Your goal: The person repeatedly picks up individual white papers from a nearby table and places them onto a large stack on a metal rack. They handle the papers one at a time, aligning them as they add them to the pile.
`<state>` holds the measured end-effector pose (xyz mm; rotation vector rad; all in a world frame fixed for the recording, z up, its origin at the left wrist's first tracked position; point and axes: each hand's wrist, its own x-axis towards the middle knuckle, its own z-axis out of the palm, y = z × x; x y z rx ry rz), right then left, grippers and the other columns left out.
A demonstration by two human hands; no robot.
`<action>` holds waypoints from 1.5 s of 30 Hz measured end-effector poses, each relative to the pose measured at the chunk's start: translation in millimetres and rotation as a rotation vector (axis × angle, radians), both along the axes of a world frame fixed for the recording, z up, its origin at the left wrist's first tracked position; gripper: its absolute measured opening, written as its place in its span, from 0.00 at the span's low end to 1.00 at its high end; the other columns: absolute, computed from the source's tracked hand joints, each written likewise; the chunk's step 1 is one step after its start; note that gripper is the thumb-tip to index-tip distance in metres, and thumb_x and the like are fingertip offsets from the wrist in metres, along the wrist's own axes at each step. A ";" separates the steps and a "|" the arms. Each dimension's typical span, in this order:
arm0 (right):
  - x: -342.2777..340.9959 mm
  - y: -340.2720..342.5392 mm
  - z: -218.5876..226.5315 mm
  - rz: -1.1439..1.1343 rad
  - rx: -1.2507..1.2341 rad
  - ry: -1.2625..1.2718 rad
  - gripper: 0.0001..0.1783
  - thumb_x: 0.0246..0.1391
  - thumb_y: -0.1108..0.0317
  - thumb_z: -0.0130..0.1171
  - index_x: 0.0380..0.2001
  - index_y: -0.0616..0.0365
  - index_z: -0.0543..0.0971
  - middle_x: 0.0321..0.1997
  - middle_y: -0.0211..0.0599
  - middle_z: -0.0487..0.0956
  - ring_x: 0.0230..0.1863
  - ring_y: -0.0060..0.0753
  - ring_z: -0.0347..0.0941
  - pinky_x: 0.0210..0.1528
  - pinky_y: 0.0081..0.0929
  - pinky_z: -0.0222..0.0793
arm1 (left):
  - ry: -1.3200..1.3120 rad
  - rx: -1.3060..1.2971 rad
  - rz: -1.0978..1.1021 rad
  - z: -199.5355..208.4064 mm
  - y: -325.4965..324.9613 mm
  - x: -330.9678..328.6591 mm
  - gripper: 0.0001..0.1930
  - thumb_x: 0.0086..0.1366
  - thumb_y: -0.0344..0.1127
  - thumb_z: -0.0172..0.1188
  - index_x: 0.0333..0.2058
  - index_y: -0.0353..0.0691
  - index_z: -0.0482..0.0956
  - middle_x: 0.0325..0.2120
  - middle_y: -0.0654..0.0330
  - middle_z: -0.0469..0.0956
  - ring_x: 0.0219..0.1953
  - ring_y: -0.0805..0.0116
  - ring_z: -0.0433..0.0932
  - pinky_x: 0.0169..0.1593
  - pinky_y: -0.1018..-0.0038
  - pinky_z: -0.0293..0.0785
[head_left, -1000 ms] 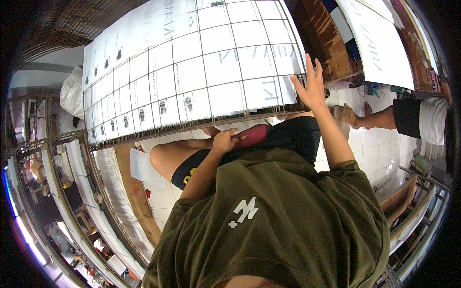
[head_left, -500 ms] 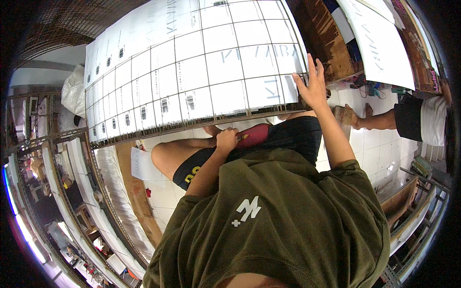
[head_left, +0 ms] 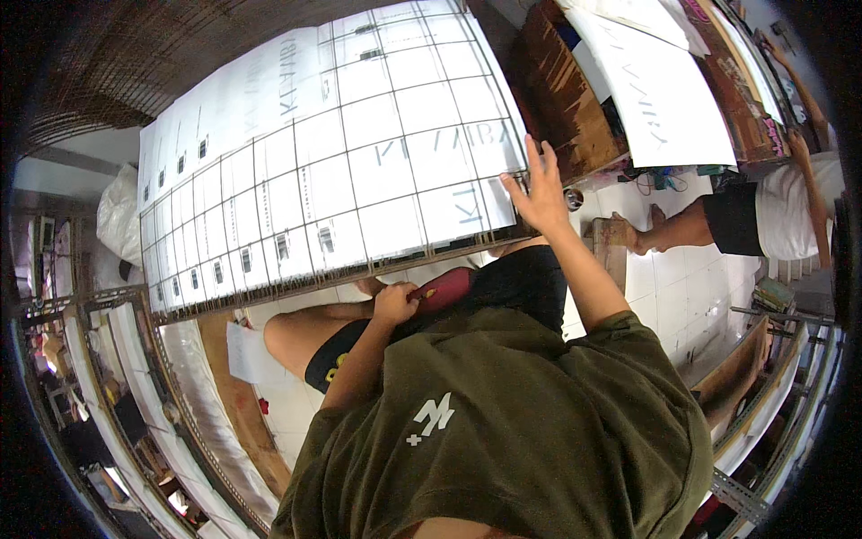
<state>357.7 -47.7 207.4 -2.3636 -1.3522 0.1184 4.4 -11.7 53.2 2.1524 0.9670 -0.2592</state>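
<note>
In front of me stands a table-like rack with a thin wire grid (head_left: 392, 92) over large white printed sheets (head_left: 368, 171). My right hand (head_left: 544, 199) is at the grid's near right corner, its fingers spread and pointing away from me; whether it touches the edge I cannot tell. My left hand (head_left: 395, 304) is closed over my lap, just below the rack's near edge. Beside its fingers lies a dark red piece (head_left: 446, 289) with a small yellow mark, over my black shorts. Whatever the left fingers grip is hidden.
A co-worker's bare leg (head_left: 675, 232) rests near a wooden block (head_left: 611, 247) at the right. Behind it, a white sheet (head_left: 660, 90) lies on a wooden bench. Metal shelving (head_left: 112, 377) fills the left side, with a white plastic bag (head_left: 121, 216) above it.
The whole view has shifted, so the rack and both hands appear further left and lower. My right hand stays spread at the grid's corner; my left stays closed over my lap.
</note>
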 end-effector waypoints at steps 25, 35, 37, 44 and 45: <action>-9.9 -6.5 15.3 0.098 0.112 -0.179 0.34 0.53 0.49 0.59 0.60 0.55 0.68 0.66 0.56 0.58 0.68 0.60 0.51 0.63 0.49 0.56 | -0.053 -0.100 0.005 -1.9 -3.6 -5.5 0.28 0.54 0.47 0.59 0.56 0.53 0.71 0.45 0.52 0.78 0.46 0.48 0.77 0.50 0.58 0.73; -23.8 -5.0 110.5 0.295 0.778 0.178 0.35 0.45 0.68 0.67 0.58 0.61 0.68 0.57 0.47 0.71 0.56 0.44 0.69 0.55 0.36 0.67 | -0.235 -0.123 0.120 3.8 -5.6 -5.7 0.23 0.52 0.39 0.64 0.49 0.45 0.76 0.42 0.51 0.80 0.45 0.51 0.79 0.49 0.61 0.74; 4.3 9.0 138.7 0.145 1.014 0.405 0.37 0.47 0.70 0.65 0.61 0.59 0.64 0.56 0.45 0.71 0.54 0.39 0.69 0.53 0.34 0.68 | -0.209 -0.107 0.111 0.1 -5.3 -8.1 0.23 0.53 0.40 0.64 0.49 0.46 0.76 0.42 0.52 0.80 0.45 0.51 0.79 0.49 0.61 0.74; 221.8 36.7 182.1 -0.505 1.592 1.051 0.64 0.45 0.52 0.70 0.69 0.44 0.31 0.70 0.46 0.50 0.69 0.52 0.49 0.57 0.58 0.62 | -0.292 -0.142 0.143 -10.8 -0.6 -11.5 0.24 0.53 0.41 0.64 0.49 0.43 0.76 0.40 0.50 0.80 0.43 0.54 0.80 0.48 0.63 0.75; 239.2 39.6 177.5 -0.523 1.609 1.084 0.64 0.45 0.52 0.70 0.69 0.43 0.30 0.71 0.45 0.48 0.70 0.52 0.47 0.58 0.59 0.61 | -0.280 -0.142 0.147 -8.9 0.2 -11.4 0.24 0.53 0.42 0.64 0.49 0.43 0.76 0.40 0.50 0.80 0.43 0.55 0.80 0.48 0.63 0.75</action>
